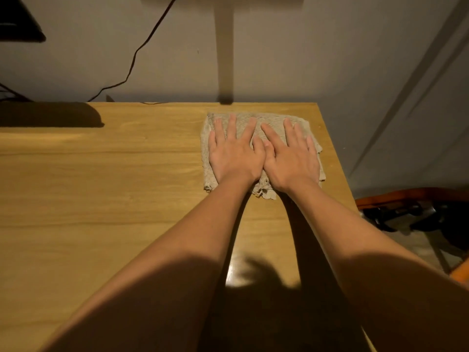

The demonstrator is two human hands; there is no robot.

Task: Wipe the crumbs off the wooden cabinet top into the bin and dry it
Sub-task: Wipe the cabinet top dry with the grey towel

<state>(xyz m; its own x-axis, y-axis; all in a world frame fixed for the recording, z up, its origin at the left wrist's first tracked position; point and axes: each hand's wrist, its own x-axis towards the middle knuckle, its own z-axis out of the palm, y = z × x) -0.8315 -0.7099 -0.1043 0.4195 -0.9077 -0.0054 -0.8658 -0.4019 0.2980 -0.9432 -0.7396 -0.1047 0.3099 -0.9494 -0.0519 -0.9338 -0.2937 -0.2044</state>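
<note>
the frayed beige terry cloth [261, 123] looks soft, light and limp, so it likely bunches unless held flat; pressing with open palms near its middle seems the sensible hold. it lies spread near the far right corner of the light wooden cabinet top [101, 194], its near hem ragged. the left hand [234, 154] and right hand [291, 158] press it side by side, fingers straight and spread, thumbs touching.

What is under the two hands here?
Both the left hand and right hand press flat on a beige cloth, spread on the wooden cabinet top. Any crumbs beneath the cloth are hidden.
</note>
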